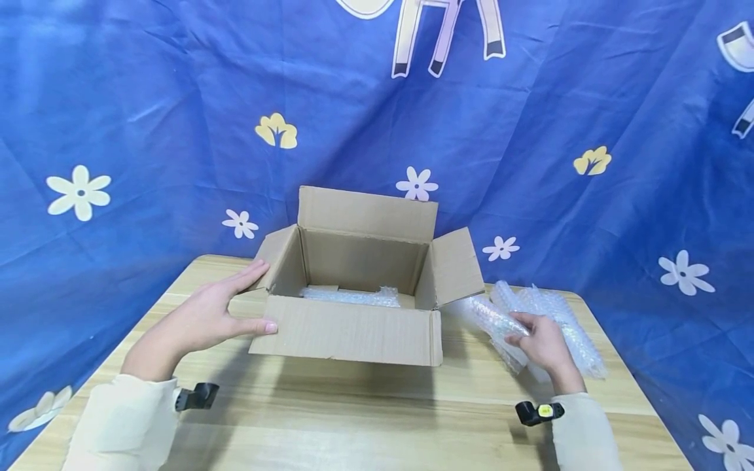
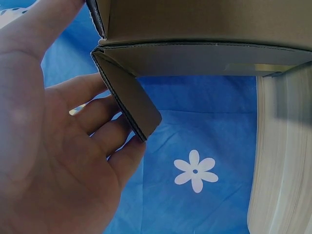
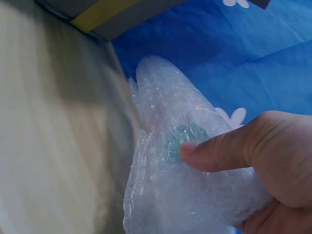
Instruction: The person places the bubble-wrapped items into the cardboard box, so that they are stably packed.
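Blue flower-print cloth (image 1: 188, 124) behind the cardboard box (image 1: 365, 261), pale wooden table (image 1: 353, 418) beneath it. Now your left hand (image 1: 200, 317): fingers loosely extended, touching the box's left flap (image 1: 272, 256), thumb on its front flap (image 1: 347, 330). Over to the box's right, your right hand (image 1: 548, 343) pinches a bubble-wrap bundle (image 1: 497, 320)! More bubble wrap (image 1: 565, 324) lies farther right of the box, and a bubble-wrap piece (image 1: 353, 297) sits inside it.

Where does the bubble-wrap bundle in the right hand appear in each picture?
Head: the bundle is right of the box, in the right hand.
Left wrist: not in this picture.
Right wrist: the bundle, middle to bottom edge.
Shared landmark: the blue cloth with white flowers, in all three.
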`<action>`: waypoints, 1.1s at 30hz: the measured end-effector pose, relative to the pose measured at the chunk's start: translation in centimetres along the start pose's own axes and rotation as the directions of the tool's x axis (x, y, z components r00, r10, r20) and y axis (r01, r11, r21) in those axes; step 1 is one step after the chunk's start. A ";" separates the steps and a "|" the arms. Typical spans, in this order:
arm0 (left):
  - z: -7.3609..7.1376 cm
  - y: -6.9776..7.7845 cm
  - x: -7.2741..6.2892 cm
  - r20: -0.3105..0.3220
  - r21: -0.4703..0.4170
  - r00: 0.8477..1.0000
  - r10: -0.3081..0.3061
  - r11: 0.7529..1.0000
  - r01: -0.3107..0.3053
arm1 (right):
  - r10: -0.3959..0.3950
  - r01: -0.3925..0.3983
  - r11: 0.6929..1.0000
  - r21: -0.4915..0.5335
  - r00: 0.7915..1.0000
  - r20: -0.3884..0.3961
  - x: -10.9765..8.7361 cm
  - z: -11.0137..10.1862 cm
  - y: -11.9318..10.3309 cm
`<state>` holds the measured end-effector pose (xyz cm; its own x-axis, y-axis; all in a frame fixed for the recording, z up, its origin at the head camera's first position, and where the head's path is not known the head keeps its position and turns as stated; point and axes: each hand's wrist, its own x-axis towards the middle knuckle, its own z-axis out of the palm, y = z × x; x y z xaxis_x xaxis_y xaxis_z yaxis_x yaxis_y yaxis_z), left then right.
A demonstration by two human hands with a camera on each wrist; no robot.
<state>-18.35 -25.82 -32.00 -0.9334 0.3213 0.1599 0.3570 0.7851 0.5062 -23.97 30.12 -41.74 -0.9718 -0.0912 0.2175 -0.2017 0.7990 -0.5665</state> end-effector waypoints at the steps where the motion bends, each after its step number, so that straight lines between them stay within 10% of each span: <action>1: 0.0 0.0 0.0 0.000 -0.001 1.000 0.001 1.000 -0.001 | -0.003 0.003 1.000 -0.009 1.000 -0.009 0.0 -0.3 -0.1; 33: 0.1 -0.3 0.1 -0.011 -0.013 1.000 0.016 1.000 -0.016 | 0.009 -0.028 0.993 -0.112 0.986 -0.166 0.0 -12.3 -4.6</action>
<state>-18.52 -26.00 -32.24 -0.9281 0.3275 0.1772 0.3711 0.7731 0.5145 -21.58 33.76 -29.38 -0.9397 0.0160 0.3415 -0.1598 0.8625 -0.4801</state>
